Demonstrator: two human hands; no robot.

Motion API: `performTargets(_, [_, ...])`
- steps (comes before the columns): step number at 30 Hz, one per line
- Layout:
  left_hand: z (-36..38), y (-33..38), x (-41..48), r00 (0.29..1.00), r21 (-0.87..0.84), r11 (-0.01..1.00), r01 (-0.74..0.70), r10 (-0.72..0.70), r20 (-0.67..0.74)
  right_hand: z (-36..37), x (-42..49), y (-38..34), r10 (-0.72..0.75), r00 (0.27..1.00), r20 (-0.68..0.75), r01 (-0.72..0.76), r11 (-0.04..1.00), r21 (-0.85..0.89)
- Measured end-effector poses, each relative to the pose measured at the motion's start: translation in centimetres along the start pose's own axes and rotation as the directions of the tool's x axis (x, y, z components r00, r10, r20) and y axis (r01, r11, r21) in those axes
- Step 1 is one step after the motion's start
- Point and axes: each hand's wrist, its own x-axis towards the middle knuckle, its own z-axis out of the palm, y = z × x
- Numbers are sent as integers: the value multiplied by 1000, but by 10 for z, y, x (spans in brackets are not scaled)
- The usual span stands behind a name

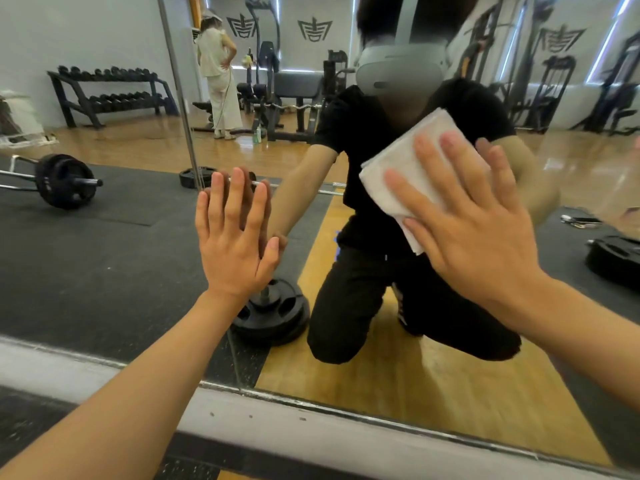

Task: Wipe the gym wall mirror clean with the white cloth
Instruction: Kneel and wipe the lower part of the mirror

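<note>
The wall mirror [114, 258] fills almost the whole head view and reflects me kneeling in front of it. A folded white cloth [405, 174] lies flat on the glass at right of centre. My right hand [467, 220] presses on the cloth with straight, spread fingers and covers its lower right part. My left hand [235, 237] rests flat on the bare glass to the left, fingers straight and pointing up.
The mirror's lower edge meets a grey wall strip [311, 431] running across the bottom. A vertical seam [183, 109] divides two mirror panels at left. Reflected in the glass are weight plates, a barbell, a dumbbell rack, machines and a standing person.
</note>
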Motion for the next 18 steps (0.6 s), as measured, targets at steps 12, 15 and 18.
performTargets(12, [-1,-1,1,1000,6,1000,-2,2,8,10,-53,-41,37,996,80,-39,999,28])
performTargets(15, [0,-1,0,1000,2,1000,-4,4,9,4,-14,-31,222,975,15,-222,970,97])
performTargets(18, [-1,0,1,1000,-1,1000,-1,1,9,21,-52,-52,169,984,52,-172,984,54])
